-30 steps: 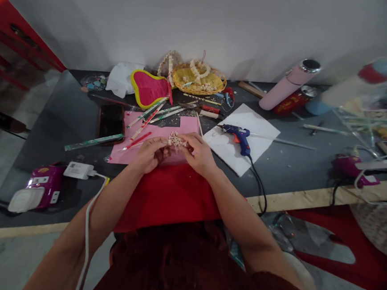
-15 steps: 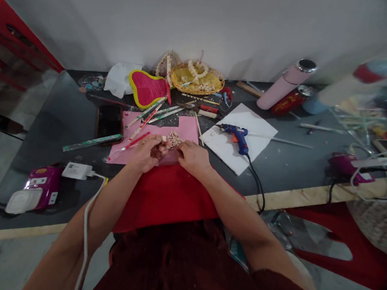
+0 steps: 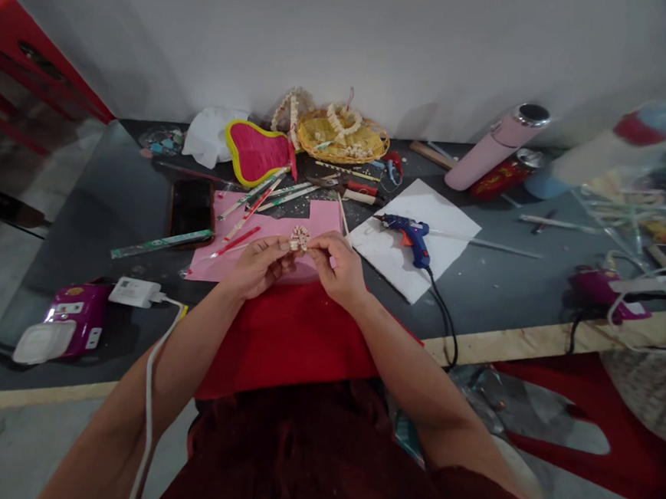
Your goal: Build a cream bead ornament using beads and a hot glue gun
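Observation:
A small cluster of pale stick pieces (image 3: 300,237) shows between my two hands, above a pink sheet (image 3: 327,215). My left hand (image 3: 261,265) pinches its left side between thumb and fingertips. From the right, the thumb and index finger of my right hand (image 3: 340,269) close on its other edge. The fingertips partly hide the cluster, and its exact make-up is too small to tell. Paper-wrapped chopsticks (image 3: 251,210) lie on the sheet just beyond my left hand. A blue glue gun (image 3: 406,234) rests on a white board (image 3: 448,247) to the right.
Left of the sheet lie a phone (image 3: 191,211) and a purple power socket (image 3: 77,318). A yellow basket (image 3: 340,154) and a pink-and-yellow heart-shaped piece (image 3: 257,153) stand by the wall. Farther right are a pink flask (image 3: 494,148) and a red can (image 3: 503,174). A white cable crosses my left forearm.
My right hand has turned, opening a gap between its thumb and fingers, and now pinches the cluster's edge. The cluster shows more compactly between both hands. The view has shifted slightly.

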Demonstrator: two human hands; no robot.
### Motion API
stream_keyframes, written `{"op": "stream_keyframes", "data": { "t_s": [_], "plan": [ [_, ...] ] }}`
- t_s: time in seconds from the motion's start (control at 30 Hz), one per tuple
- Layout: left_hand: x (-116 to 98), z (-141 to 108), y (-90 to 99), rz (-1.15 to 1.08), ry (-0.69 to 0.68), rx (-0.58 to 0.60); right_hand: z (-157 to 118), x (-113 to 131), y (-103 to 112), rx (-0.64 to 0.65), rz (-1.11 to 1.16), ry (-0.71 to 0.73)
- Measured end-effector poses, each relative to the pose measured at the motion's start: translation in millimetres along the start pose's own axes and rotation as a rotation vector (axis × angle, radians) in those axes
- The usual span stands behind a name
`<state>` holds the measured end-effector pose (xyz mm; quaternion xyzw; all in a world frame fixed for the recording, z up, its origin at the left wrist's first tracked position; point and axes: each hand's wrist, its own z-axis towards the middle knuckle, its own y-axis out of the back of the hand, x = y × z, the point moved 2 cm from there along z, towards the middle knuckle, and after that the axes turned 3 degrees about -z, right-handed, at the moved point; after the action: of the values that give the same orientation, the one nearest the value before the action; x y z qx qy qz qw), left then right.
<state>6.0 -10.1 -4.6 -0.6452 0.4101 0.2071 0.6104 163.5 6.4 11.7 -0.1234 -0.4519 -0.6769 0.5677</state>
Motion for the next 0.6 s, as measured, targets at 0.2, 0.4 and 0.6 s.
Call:
{"op": "stream_keyframes", "data": {
  "t_s": [0.2,0.4,0.6],
  "plan": [
    [2.5,-0.4,-1.0,0.056,0.006,0.017,-1.3,2.5,-2.9,0.018,0.048,0.018],
    [5.0,0.1,1.9,0.069,0.011,0.027,-2.5,1.6,-3.0,0.031,0.051,0.043],
    [4.6,-0.1,1.8,0.078,0.004,0.031,-3.3,1.1,-3.5,0.027,0.053,0.022]
  ]
}}
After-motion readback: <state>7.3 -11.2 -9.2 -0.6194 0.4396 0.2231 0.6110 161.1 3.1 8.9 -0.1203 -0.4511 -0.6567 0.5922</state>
